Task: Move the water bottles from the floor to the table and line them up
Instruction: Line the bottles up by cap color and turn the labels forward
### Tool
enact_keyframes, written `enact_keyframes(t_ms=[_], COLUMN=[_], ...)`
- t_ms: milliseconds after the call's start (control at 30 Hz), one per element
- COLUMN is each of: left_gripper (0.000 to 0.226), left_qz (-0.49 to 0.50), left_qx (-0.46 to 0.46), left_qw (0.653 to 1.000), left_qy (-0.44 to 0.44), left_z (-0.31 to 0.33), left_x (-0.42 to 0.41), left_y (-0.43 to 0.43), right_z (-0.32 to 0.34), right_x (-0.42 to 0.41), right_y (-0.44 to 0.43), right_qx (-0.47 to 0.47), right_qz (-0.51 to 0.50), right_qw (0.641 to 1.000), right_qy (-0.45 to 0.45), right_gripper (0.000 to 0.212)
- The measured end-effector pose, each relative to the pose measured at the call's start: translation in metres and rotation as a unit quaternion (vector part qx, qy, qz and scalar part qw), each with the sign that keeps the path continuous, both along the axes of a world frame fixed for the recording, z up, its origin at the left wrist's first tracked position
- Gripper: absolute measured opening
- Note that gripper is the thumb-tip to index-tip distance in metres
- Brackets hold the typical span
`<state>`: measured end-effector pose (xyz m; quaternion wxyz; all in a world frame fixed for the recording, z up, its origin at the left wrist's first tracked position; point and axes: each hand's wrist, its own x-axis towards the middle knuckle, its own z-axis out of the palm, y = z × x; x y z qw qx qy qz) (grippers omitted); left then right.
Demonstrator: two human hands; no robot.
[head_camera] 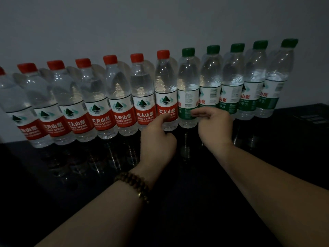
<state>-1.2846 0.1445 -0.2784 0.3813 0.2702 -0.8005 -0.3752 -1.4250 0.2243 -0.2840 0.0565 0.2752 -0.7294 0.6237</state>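
Several water bottles stand upright in one row on the dark glossy table, against the wall. The red-capped, red-labelled bottles fill the left part of the row. The green-capped, green-labelled bottles fill the right part. My left hand has its fingers loosely curled, fingertips touching the label of the rightmost red bottle. My right hand hovers in front of the leftmost green bottle, thumb and fingers apart, gripping nothing. The floor is out of view.
A plain grey wall rises right behind the row. A dark flat object with faint markings lies at the table's far right. A beaded bracelet circles my left wrist.
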Motion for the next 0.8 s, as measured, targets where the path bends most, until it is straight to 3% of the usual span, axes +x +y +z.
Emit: enact_keyframes(t_ms=[100, 267, 533, 800], left_gripper=[0.068, 0.067, 0.059, 0.075], left_qz=[-0.046, -0.056, -0.006, -0.022], left_qx=[-0.027, -0.078, -0.125, -0.098], left_qw=[0.999, 0.989, 0.991, 0.991], left_qy=[0.007, -0.111, -0.037, -0.087], left_z=[0.005, 0.008, 0.001, -0.003], left_x=[-0.003, -0.023, -0.044, -0.046], left_y=[0.011, 0.024, 0.026, 0.013], right_z=[0.006, 0.004, -0.004, -0.009], right_x=[-0.013, -0.014, -0.021, -0.025], right_y=[0.012, 0.016, 0.009, 0.006], right_qx=[-0.003, 0.056, 0.081, 0.073], right_qz=[-0.056, -0.067, 0.0, 0.068], right_qw=[0.998, 0.996, 0.996, 0.994], right_qy=[-0.013, -0.018, -0.041, -0.044], right_gripper=[0.048, 0.042, 0.049, 0.063])
